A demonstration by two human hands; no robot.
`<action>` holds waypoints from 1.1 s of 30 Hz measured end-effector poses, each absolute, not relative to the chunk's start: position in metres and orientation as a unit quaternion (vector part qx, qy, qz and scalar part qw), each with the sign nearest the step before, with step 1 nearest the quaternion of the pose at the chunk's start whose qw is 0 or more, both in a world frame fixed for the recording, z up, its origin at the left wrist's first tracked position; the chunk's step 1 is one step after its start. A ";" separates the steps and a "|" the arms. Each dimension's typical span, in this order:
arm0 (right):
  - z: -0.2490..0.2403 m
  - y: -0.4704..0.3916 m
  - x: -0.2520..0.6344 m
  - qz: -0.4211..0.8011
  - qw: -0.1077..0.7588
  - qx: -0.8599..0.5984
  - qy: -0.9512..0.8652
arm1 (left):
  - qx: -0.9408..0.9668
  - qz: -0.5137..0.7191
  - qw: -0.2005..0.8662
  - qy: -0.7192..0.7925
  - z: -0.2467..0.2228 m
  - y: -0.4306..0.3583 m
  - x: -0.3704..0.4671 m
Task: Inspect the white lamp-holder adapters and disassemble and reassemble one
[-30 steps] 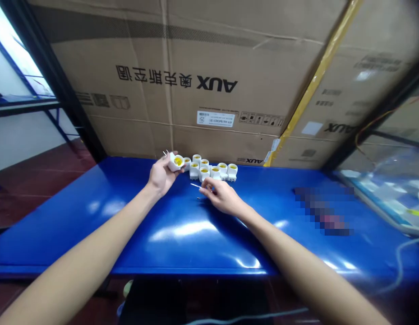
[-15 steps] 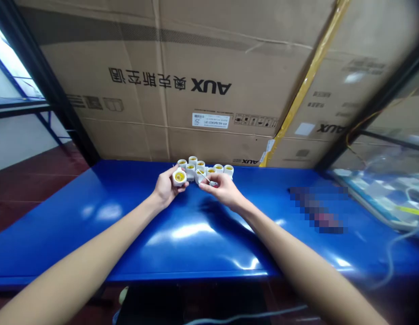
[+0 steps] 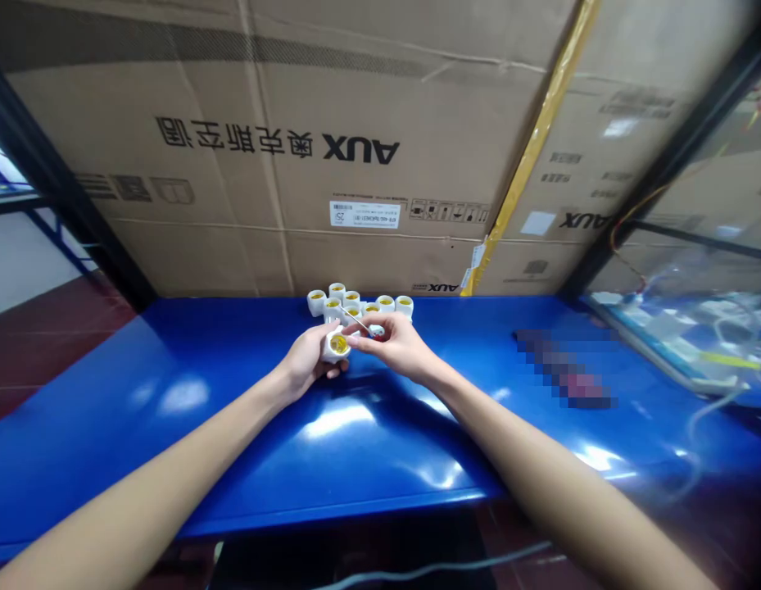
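Observation:
My left hand (image 3: 304,363) is closed around a white lamp holder (image 3: 328,351), its round mouth with the brass-coloured inside facing up towards me. In my right hand (image 3: 397,346) is a slim screwdriver (image 3: 358,322), its thin metal shaft pointing up and left, the handle mostly hidden by my fingers. My right thumb and a fingertip are at the right rim of the held lamp holder; whether they touch it I cannot tell. Just behind both hands stand several more white lamp holders (image 3: 337,290) in a cluster, mouths up, partly covered by my right hand.
The blue table (image 3: 245,467) has a large cardboard box (image 3: 245,221) upright along its back edge. A pixelated dark and red item (image 3: 568,373) lies to the right. Beyond it sits a tray (image 3: 663,352) with white parts, and a pale cable (image 3: 699,434) hangs nearby.
My left hand has brought the lamp holder nearer to me and rightward, away from the cluster. My right hand's fingertips have come to its rim, screwdriver still held. The whole view has shifted slightly.

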State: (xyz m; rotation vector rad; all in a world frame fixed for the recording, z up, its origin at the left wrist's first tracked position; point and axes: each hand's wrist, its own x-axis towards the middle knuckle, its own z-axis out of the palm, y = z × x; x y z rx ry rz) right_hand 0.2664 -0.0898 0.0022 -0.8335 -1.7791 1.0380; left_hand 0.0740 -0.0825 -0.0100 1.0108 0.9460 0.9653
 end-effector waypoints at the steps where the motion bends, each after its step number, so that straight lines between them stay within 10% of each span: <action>1: 0.005 -0.090 0.269 0.407 0.444 -0.343 -0.720 | 0.450 0.430 0.656 0.427 -0.010 -0.082 0.073; 20: 0.007 -0.121 0.265 0.038 0.394 -0.350 -0.849 | 0.555 0.511 0.511 0.413 -0.015 -0.064 0.058; 33: 0.005 -0.122 0.261 0.065 0.326 -0.395 -0.856 | 0.589 0.527 0.479 0.381 -0.017 -0.066 0.060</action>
